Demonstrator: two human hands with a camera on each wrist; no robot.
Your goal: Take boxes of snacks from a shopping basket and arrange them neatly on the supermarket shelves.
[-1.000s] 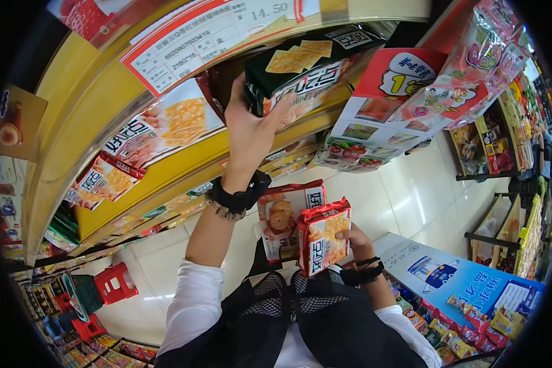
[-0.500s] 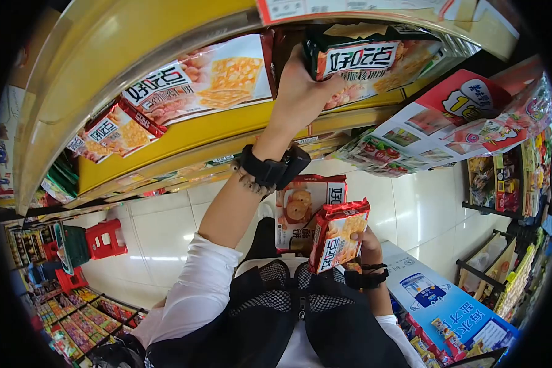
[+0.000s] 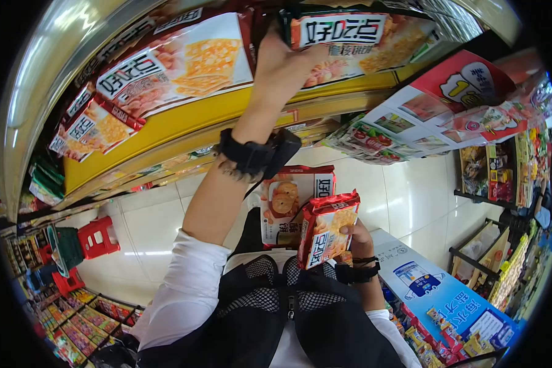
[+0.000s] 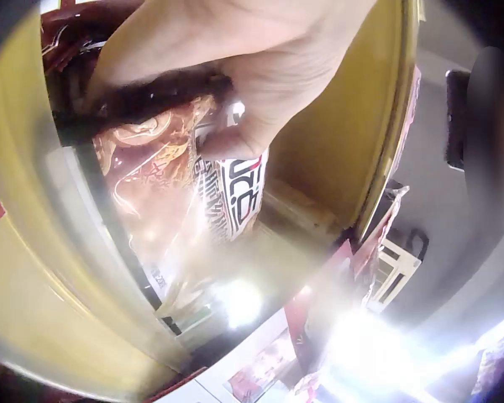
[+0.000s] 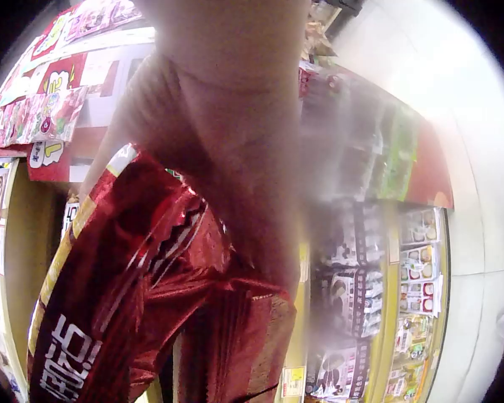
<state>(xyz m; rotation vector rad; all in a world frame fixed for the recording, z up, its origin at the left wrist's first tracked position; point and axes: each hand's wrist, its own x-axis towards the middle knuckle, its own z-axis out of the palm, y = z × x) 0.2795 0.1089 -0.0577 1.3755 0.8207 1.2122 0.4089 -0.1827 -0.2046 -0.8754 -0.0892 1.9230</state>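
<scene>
Red foil packet [image 5: 160, 290]; glossy, crinkled

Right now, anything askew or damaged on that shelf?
Mildly: the small Haochidian cracker packet on the yellow shelf overlaps the large Haochidian bag and looks tilted against it, though fisheye may exaggerate. No spill or damage visible.

Operator, you are in a shop, on the evidence a grocery or supermarket. Near you, a yellow shelf [image 3: 165, 127] carries branded biscuit packets [image 3: 380, 46], with a red promotional card [image 3: 472, 76] to the right. Noted further: stocked racks [image 3: 92, 319] at far left, a blue advertising board [image 3: 444, 293] at right, and a pale tiled floor [image 3: 147, 221] between.
</scene>
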